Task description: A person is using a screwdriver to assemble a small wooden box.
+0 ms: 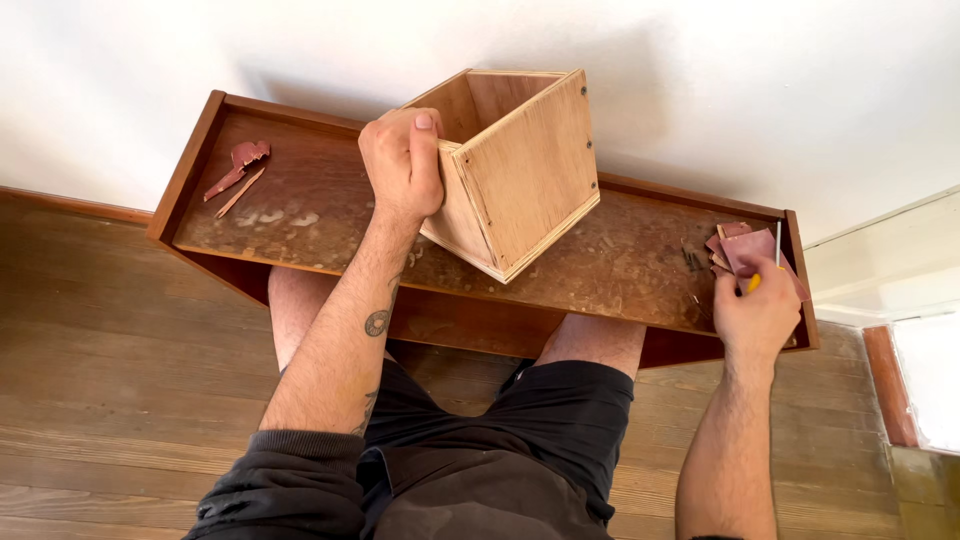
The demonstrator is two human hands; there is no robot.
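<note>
Nearest us, at the dark wooden tray's [300, 215] right end, our right hand [755, 318] pinches a yellow-handled thin tool [756, 281] beside reddish sandpaper scraps [745, 248]. Farther left, mid-tray, our left hand [402, 165] clamps the tilted pale plywood box's [525, 170] left wall.

Left hand [403, 163]: arm stretched forward, forearm bare with small tattoos, dark sleeve pushed up past the elbow. Fingers curled over in a closed grip, thumb up on top, wrist straight. Right hand [756, 315]: arm bare, reaching forward at the right, fingers bunched in a pinch, knuckles up. Hands well apart.
</note>
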